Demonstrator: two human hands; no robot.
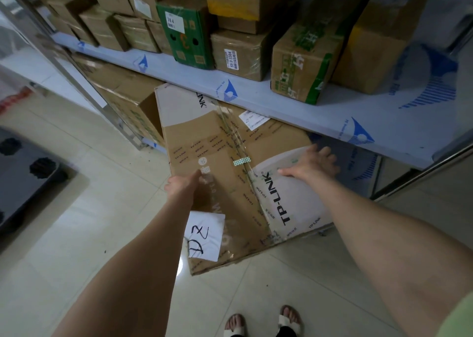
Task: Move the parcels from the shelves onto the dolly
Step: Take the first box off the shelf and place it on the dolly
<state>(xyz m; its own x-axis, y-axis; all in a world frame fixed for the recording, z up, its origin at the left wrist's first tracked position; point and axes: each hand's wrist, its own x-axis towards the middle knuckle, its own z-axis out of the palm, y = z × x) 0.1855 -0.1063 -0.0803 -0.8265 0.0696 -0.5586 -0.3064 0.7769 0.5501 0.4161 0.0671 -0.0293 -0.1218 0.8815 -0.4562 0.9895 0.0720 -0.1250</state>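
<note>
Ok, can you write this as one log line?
TP-LINK box: partly under shelf | left hand: grips its edge | right hand: flat on top

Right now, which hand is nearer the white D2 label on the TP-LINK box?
Left. The left hand grips the TP-LINK box at its left edge, the same side as the D2 label. The right hand rests on top near the right edge, across the taped seam.
</note>
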